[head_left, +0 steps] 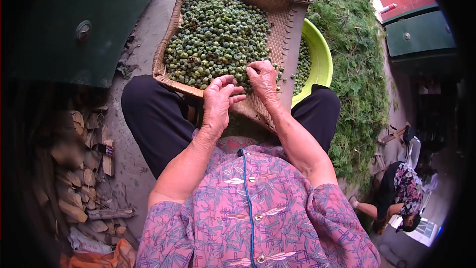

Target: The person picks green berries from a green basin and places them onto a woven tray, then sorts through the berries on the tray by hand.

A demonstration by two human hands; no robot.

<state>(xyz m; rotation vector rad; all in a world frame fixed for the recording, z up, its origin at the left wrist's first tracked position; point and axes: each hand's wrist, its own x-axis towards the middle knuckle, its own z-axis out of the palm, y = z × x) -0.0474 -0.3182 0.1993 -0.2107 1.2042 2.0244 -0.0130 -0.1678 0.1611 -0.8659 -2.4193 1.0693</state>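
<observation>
A woven bamboo tray (290,25) rests on my lap, heaped with small green round pods (218,39). My left hand (219,100) hovers at the near edge of the heap, fingers curled and thumb pressed to the fingertips; whether a pod sits between them is hidden. My right hand (263,80) rests on the tray just right of the left hand, fingertips pinched together at the pile's edge. The two hands are almost touching.
A lime green plastic basin (322,59) with more green pods sits under the tray's right side. Cut green foliage (357,44) lies heaped to the right. Chopped firewood (79,178) is stacked at left. Another person (396,198) crouches at lower right.
</observation>
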